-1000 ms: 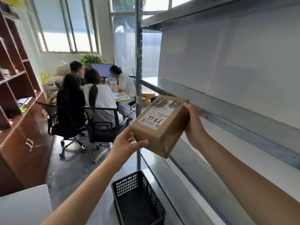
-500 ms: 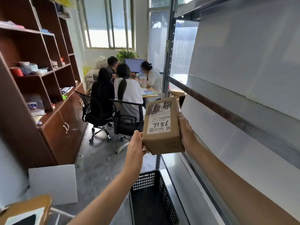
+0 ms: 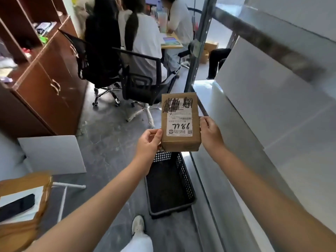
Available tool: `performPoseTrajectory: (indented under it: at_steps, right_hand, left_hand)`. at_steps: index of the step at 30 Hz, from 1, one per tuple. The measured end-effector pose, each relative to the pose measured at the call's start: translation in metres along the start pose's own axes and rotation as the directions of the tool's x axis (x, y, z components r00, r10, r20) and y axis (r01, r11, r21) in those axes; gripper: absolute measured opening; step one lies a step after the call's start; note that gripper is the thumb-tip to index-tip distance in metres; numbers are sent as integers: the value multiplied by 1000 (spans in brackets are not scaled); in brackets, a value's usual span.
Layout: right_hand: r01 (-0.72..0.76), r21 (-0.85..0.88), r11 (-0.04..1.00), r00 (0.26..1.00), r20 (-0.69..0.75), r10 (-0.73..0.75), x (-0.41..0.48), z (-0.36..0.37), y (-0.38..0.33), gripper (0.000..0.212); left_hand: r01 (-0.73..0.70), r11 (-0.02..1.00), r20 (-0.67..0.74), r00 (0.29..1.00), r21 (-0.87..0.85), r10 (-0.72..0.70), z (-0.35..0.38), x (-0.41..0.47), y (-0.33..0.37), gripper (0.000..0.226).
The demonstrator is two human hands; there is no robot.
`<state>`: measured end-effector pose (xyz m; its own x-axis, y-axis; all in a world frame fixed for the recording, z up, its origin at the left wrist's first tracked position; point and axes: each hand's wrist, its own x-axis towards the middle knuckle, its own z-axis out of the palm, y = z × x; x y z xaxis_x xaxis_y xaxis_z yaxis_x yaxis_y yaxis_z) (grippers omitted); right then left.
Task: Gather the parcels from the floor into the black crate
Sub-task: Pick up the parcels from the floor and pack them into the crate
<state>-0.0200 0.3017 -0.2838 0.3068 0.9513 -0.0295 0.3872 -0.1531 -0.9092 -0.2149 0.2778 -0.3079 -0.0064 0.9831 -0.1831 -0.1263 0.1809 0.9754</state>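
A small brown cardboard parcel (image 3: 180, 142) with a white shipping label marked 7786 is held up between both hands. My left hand (image 3: 149, 142) grips its left side with curled fingers. On the right side, my right hand (image 3: 211, 133) grips it with the thumb on the top face. The black plastic crate (image 3: 189, 180) stands on the floor directly below the parcel, with nothing visible inside it.
A metal shelving rack (image 3: 272, 124) runs along the right. Seated people on office chairs (image 3: 141, 82) fill the space ahead. A brown cabinet (image 3: 47, 91) is at the left, a white board (image 3: 52, 155) lies on the floor, and a cardboard box (image 3: 21, 206) with a phone sits at lower left.
My view has tilted downward and the parcel has come lower, now hanging over the crate. The parcel has turned so its label faces me squarely. Both hands keep their hold.
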Motion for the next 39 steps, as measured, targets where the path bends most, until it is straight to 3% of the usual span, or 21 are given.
performPoseTrajectory:
  at_steps: [6,12,19,23,31,37,39]
  right_hand:
    - [-214,62,975,976,57,210,47,70,52,25]
    - [-342,57,938,934,129,333,97,130,105,27]
    - [-479,18,878,854,240,461,131,189,228,39]
    - [-595,-24,803,768,277,578,133,214,319,40]
    - [-738,-55,672,601,397,693,171,271,489,39]
    - [-726,-104,680,571,460,680,186,345,598,34]
    - [-763,-49,644,551,472,688,189,369,627,37]
  left_hand:
    - [187,981,15,982,46,-188,-20,94,-56,37]
    - [311,938,53,945,154,-322,-45,164,-119,37]
    - [437,844,-108,899,311,-425,-43,202,-239,35]
    - [520,751,-244,854,408,-459,-26,209,-325,37]
    - [561,615,-331,826,554,-456,-18,247,-507,41]
    - [591,581,-377,806,560,-456,-25,288,-631,58]
    - [613,497,-399,784,614,-475,-29,294,-661,70]
